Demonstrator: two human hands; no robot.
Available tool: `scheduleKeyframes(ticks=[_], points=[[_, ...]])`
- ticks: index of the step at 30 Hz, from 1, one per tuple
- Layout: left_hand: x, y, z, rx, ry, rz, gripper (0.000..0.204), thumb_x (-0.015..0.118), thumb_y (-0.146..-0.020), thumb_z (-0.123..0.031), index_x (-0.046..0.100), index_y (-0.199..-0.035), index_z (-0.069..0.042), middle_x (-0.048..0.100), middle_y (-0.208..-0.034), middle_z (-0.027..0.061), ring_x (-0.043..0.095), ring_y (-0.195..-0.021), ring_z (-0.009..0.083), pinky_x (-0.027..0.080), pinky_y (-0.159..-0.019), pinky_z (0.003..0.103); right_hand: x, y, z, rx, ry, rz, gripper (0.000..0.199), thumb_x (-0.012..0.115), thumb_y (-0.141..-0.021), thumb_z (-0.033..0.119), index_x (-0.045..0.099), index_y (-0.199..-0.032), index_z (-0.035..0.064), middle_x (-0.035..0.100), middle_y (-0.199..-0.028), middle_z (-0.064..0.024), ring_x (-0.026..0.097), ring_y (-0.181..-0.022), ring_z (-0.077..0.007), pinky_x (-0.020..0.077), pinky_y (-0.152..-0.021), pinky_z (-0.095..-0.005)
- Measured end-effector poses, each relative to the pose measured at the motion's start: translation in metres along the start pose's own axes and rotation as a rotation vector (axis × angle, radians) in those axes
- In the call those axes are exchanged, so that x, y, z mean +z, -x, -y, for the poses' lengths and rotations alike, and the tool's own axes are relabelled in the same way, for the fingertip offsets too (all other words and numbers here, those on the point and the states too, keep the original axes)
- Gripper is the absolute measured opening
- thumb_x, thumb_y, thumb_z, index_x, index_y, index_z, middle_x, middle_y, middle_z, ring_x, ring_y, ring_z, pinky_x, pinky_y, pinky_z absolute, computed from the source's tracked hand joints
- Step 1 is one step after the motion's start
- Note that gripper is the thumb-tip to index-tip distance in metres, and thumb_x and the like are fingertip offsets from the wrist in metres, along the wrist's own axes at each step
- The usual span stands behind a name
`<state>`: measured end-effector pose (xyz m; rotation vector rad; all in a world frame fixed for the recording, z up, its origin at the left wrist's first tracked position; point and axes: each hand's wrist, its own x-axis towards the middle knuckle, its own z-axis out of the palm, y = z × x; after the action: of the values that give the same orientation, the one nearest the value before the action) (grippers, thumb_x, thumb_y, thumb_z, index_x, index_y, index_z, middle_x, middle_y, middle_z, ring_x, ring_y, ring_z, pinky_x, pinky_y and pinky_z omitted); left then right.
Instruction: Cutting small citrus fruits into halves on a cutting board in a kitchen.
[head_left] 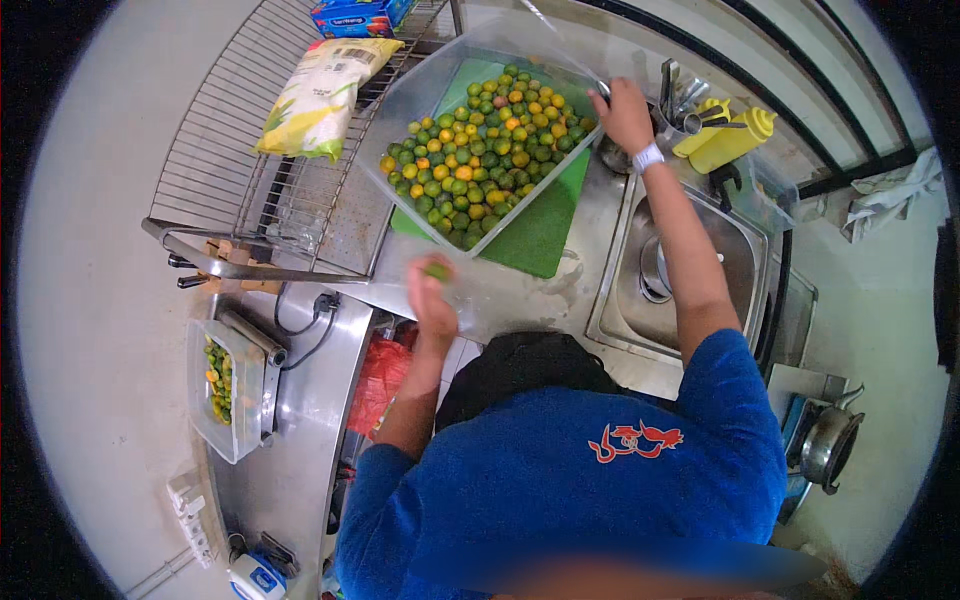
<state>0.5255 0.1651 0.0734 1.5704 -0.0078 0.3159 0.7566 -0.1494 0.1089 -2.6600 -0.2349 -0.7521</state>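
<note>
My left hand, blurred by motion, is closed around a small green citrus fruit in front of the near left corner of a clear plastic bin. Many green and orange citrus fruits lie inside that bin, which stands on a green cutting board. Past the bin's right side, my right hand has its fingers bent around the lower end of a long thin metal thing. That thing slants up and away to the left; its exact kind is unclear. A white band circles my right wrist.
A steel sink lies under my right forearm. Metal utensils and yellow squeeze bottles stand behind it. On the left, a wire rack carries a white and yellow bag. A smaller tub holds cut citrus.
</note>
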Motion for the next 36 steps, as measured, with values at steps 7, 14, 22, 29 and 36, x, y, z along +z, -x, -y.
scheduleKeyframes(ticks=[7,14,22,29,36], points=[[0.032,-0.008,0.009,0.302,-0.565,0.451,0.038,0.058,-0.079,-0.018,0.045,-0.110,0.001,0.055,-0.103,0.0163,0.050,-0.094,0.0340,0.038,-0.084,0.038,-0.024,0.120,0.027,0.183,-0.337,-0.163,0.031,0.054,-0.084,0.025,0.051,-0.090,-0.0047,0.051,-0.082,-0.0213,0.049,-0.078,-0.0354,0.0393,-0.070,-0.0392],[0.011,-0.016,0.030,0.368,-0.515,0.331,0.039,0.058,-0.079,-0.017,0.044,-0.110,0.002,0.053,-0.109,0.0188,0.049,-0.101,0.0346,0.038,-0.086,0.039,-0.062,0.218,0.054,0.473,-0.506,0.062,0.030,0.054,-0.085,0.026,0.048,-0.080,-0.0024,0.049,-0.068,-0.0178,0.048,-0.061,-0.0281,0.0374,-0.056,-0.0365],[0.017,-0.014,0.019,0.239,-0.536,0.101,0.029,0.059,-0.079,-0.013,0.051,-0.103,0.001,0.054,-0.095,0.0174,0.053,-0.090,0.0314,0.041,-0.079,0.037,-0.101,0.302,0.080,0.597,-0.495,0.277,0.033,0.060,-0.081,0.027,0.050,-0.067,-0.0012,0.043,-0.050,-0.0087,0.038,-0.047,-0.0122,0.0322,-0.043,-0.0312],[0.075,-0.007,0.055,0.158,-0.510,0.301,0.032,0.060,-0.077,-0.016,0.053,-0.105,-0.002,0.055,-0.094,0.0176,0.054,-0.084,0.0321,0.043,-0.076,0.038,-0.101,0.334,0.084,0.688,-0.506,0.414,0.029,0.059,-0.081,0.027,0.057,-0.076,-0.0015,0.047,-0.050,-0.0084,0.040,-0.046,-0.0118,0.0330,-0.043,-0.0309],[0.082,-0.010,0.073,0.287,-0.587,0.267,0.030,0.058,-0.079,-0.017,0.057,-0.106,-0.005,0.056,-0.094,0.0159,0.054,-0.087,0.0324,0.043,-0.074,0.039,-0.115,0.313,0.111,0.618,-0.476,0.520,0.038,0.050,-0.085,0.018,0.043,-0.122,0.0101,0.059,-0.070,-0.0185,0.058,-0.061,-0.0303,0.0438,-0.057,-0.0348]])
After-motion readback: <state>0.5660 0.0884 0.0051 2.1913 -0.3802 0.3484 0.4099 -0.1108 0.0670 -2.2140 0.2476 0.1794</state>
